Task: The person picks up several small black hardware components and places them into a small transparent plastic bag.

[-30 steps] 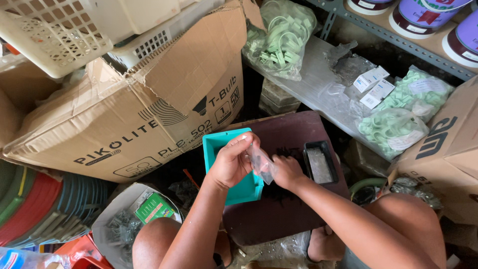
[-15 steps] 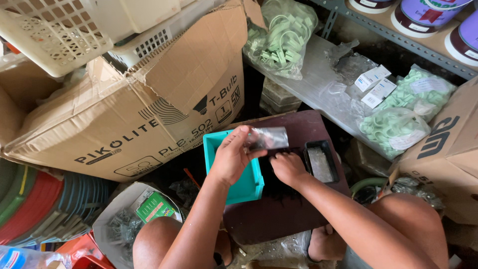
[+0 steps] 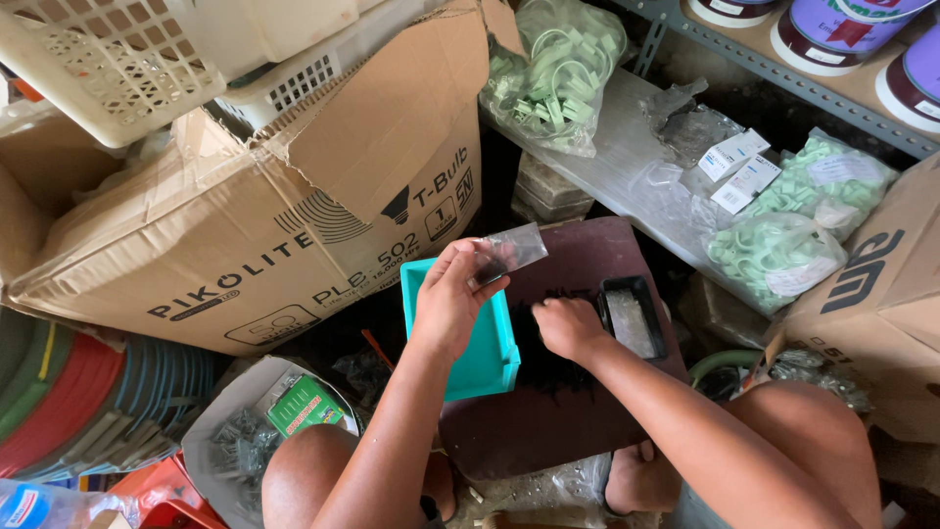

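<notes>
Pinched shut between thumb and fingers, the left hand (image 3: 450, 304) holds a small clear bag (image 3: 509, 251) mouth-up above the teal tray (image 3: 490, 353), while the right hand (image 3: 568, 328), fingers curled, gathers dark small parts (image 3: 548, 367) on the brown board (image 3: 587, 264) just right.

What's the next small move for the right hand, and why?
Probably pinch up a few black pieces and lift them to the small clear bag. The left hand holds that bag up over the teal tray, while the right hand rests on the pile.
</notes>
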